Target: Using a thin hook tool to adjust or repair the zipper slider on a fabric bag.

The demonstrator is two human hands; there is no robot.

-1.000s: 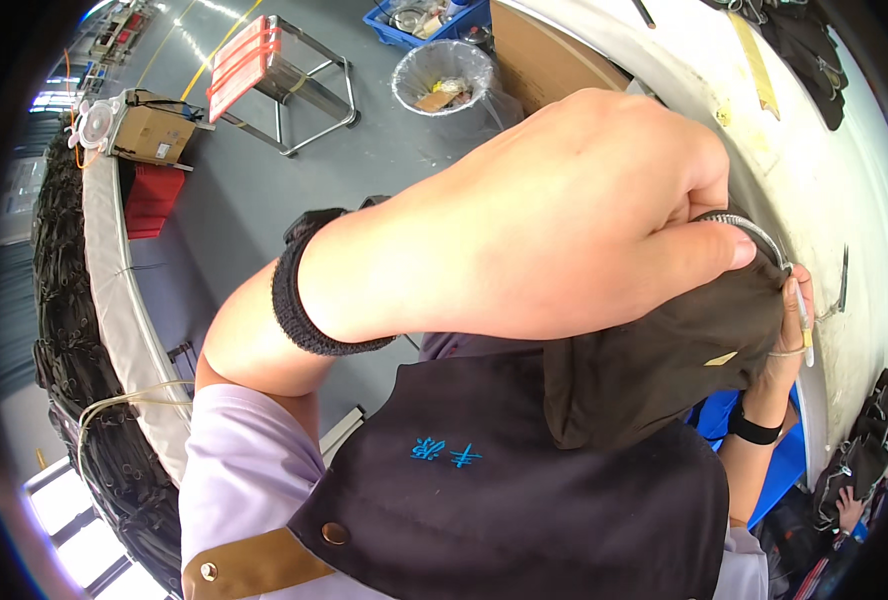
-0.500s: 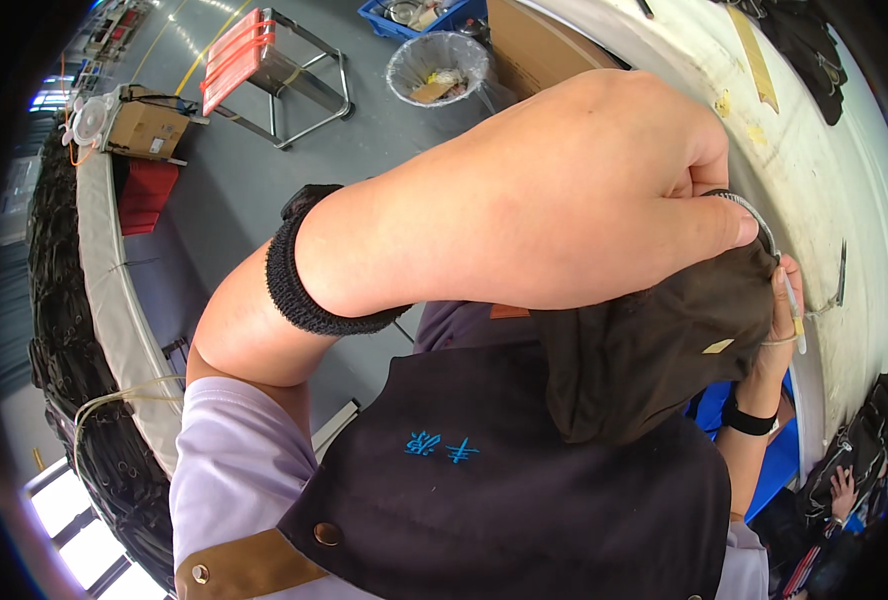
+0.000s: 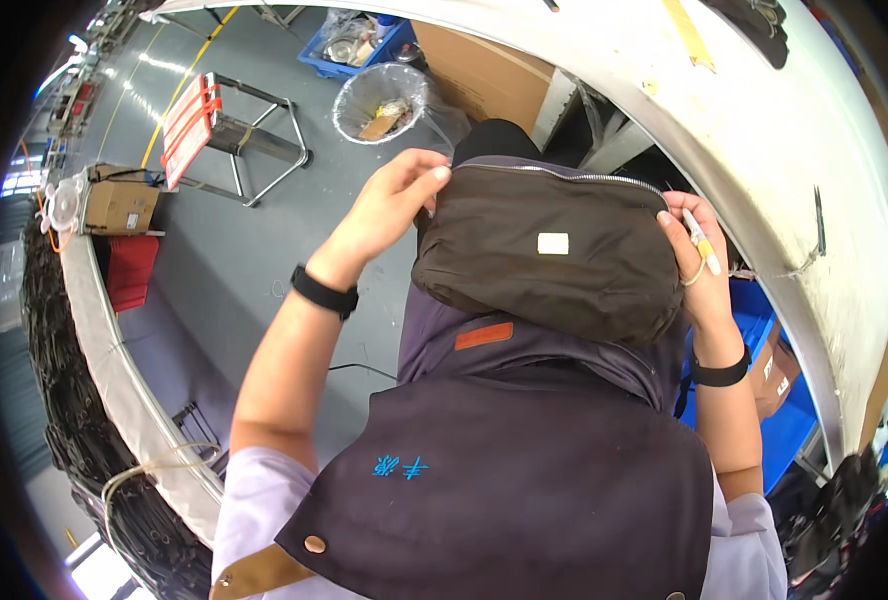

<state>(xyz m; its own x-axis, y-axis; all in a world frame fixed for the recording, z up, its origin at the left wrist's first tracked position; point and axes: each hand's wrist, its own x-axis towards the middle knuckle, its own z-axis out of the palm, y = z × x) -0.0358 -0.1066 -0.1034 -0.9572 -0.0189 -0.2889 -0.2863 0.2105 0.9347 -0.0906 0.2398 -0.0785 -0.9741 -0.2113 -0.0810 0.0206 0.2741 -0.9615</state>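
Observation:
A dark olive pouch (image 3: pixel 554 280) with a silver zipper along its top edge and a small pale label lies held above my lap and the dark apron (image 3: pixel 524 490). My left hand (image 3: pixel 394 205) is closed on the pouch's upper left corner, at the zipper's end. My right hand (image 3: pixel 701 270) grips the pouch's right end, with a slim white and yellow tool (image 3: pixel 702 240) in it and a thin cord loop round a finger. Beneath the pouch lies a purplish-grey cloth item (image 3: pixel 434 350) with an orange-brown patch.
A white worktable (image 3: pixel 764 120) curves along the right, with a blue crate (image 3: pixel 784 440) beneath. Ahead stand a lined bin (image 3: pixel 379 95), a blue basket (image 3: pixel 354 50), cardboard (image 3: pixel 484 70) and a stool (image 3: pixel 209 140). Black items (image 3: pixel 59 400) hang along a padded rail (image 3: pixel 119 400) at left.
My left hand has moved down and left from over the zipper to the pouch's left corner. The pouch is now stretched level between both hands, its front showing, and the view has shifted.

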